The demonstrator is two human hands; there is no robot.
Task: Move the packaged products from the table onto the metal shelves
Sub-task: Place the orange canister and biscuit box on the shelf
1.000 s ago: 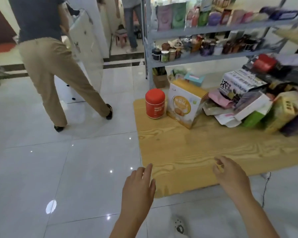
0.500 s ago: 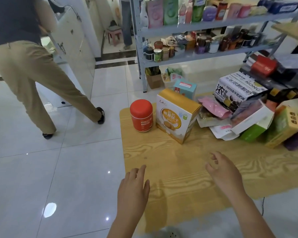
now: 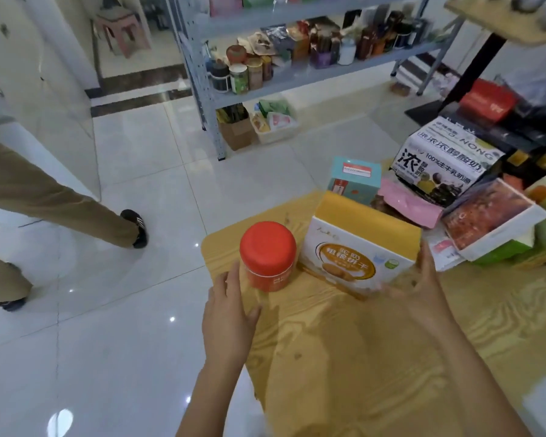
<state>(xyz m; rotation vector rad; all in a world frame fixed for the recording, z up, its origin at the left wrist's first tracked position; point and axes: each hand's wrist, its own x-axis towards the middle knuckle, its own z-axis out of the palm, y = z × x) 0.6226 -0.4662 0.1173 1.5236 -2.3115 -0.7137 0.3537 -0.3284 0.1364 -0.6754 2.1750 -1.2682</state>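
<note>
Hands were at the table's [image 3: 344, 357] goods
Left hand [image 3: 230, 313] hung open beside the red jar [image 3: 268, 257]; right hand's [image 3: 420, 288] spread fingers touched the biscuit box's [image 3: 356, 247] right edge

Left hand [image 3: 230, 313]: bare, as we saw it.
Left forearm [image 3: 208, 398]: bare as far as our view reached.
Right hand [image 3: 423, 288]: bare as well, its fingertips blurred.
Right forearm [image 3: 473, 373]: bare too, we noted.
</note>
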